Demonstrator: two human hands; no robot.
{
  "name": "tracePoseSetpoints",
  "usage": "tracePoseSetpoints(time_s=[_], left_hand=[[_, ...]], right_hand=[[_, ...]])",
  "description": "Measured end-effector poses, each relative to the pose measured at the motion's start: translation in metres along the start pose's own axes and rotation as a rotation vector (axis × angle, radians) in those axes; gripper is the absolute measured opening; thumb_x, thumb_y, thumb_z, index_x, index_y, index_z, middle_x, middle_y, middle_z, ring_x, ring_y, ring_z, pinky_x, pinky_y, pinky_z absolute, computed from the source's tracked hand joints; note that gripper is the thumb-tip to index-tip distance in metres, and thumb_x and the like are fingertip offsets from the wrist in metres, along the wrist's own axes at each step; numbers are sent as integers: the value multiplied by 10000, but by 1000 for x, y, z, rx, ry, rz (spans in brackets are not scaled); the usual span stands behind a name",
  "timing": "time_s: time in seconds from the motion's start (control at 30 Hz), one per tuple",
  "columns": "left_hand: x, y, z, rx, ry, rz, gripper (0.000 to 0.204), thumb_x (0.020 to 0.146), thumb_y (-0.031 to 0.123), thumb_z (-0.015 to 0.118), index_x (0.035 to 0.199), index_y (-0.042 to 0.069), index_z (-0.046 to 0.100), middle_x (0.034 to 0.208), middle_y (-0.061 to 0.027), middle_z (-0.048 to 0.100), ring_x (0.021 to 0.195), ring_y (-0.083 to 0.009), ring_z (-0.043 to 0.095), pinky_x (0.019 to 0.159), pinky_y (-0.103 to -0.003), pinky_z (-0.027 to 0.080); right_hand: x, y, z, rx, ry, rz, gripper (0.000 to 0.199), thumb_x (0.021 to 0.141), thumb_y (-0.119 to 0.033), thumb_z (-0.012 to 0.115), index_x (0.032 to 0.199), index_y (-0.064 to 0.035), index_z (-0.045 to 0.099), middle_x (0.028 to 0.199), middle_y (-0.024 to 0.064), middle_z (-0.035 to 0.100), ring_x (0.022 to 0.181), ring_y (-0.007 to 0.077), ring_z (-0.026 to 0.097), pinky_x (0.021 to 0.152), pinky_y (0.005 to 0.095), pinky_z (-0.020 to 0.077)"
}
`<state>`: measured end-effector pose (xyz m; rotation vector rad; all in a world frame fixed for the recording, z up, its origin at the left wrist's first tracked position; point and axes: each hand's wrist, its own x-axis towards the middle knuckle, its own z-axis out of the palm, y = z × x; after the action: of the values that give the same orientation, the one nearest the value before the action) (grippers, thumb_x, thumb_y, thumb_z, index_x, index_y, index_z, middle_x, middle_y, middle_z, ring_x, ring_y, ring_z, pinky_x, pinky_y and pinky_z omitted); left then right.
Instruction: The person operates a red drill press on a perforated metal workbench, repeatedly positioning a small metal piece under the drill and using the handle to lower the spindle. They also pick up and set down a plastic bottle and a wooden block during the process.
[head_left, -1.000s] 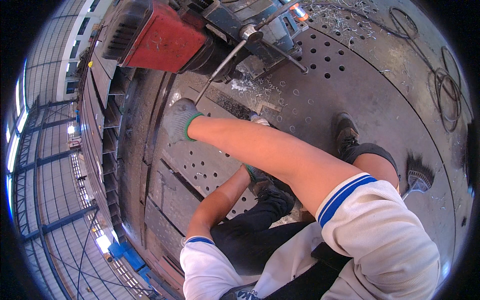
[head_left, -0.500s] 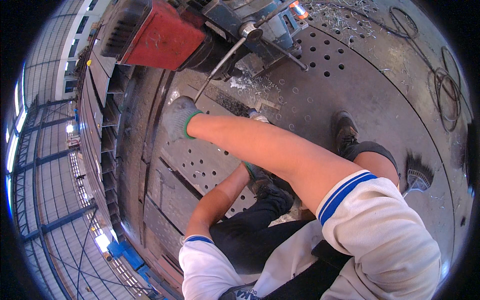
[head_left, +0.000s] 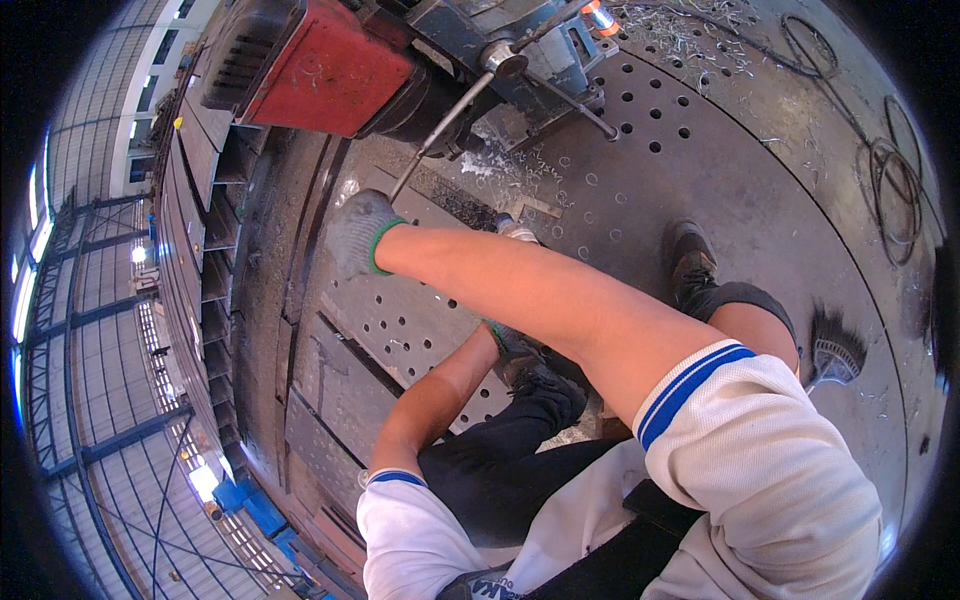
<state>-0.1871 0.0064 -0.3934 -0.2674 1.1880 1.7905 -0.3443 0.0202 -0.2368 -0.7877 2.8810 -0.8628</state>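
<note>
My right arm reaches across to the left, and my right hand point(head_left: 358, 232), in a grey knit glove with a green cuff, is closed around the end of a long metal feed lever point(head_left: 440, 128). That lever runs up to a round hub point(head_left: 503, 64) on a drilling machine with a red housing point(head_left: 325, 78) and a grey-blue body. Below my right forearm, my left hand point(head_left: 512, 342), gloved in the same way, is near my dark shoe point(head_left: 545, 385). Its fingers are mostly hidden, so what it touches cannot be made out.
The machine stands on a steel plate point(head_left: 740, 190) drilled with round holes. Curly metal shavings point(head_left: 690, 45) and small rings are scattered about. A black brush point(head_left: 838, 350) lies at the right, and a coiled cable point(head_left: 893, 200) is beyond it. Long steel beams point(head_left: 215, 270) line the left.
</note>
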Motion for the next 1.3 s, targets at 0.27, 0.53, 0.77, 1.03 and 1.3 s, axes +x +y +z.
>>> tracePoseSetpoints(time_s=[0.27,0.53,0.77,1.03,1.3], left_hand=[[-2,-2,-2,6,2,-12,350,1065,224,504,1374,66,551,1332,-92,620,1194,-188,603,1037,-346,476],[-2,-1,-5,9,12,-17,345,1058,217,519,1363,60,557,1319,-95,628,1180,-195,613,1026,-349,486],[2,0,-5,11,9,-22,341,1051,211,531,1353,55,563,1307,-97,635,1168,-201,622,1016,-351,494],[3,-2,-5,13,7,-38,337,1044,205,546,1342,50,570,1294,-99,642,1154,-208,632,1005,-354,503],[0,-7,-10,7,16,-46,333,1036,198,560,1330,44,577,1281,-101,650,1139,-216,642,994,-356,512]], right_hand=[[-2,0,-1,28,10,13,423,803,-431,660,1074,-139,802,1088,128,767,986,341,725,776,539,546],[-3,-1,0,22,14,5,402,794,-411,667,1051,-134,804,1063,129,767,962,334,729,775,526,551],[-1,0,1,26,-11,24,433,804,-436,666,1096,-146,798,1116,132,761,1009,338,719,808,541,545],[5,2,9,24,17,43,440,811,-444,660,1105,-146,796,1112,123,763,999,354,719,781,559,542],[0,0,7,1,17,21,448,817,-473,654,1101,-158,798,1116,118,764,1014,335,718,810,554,541]])
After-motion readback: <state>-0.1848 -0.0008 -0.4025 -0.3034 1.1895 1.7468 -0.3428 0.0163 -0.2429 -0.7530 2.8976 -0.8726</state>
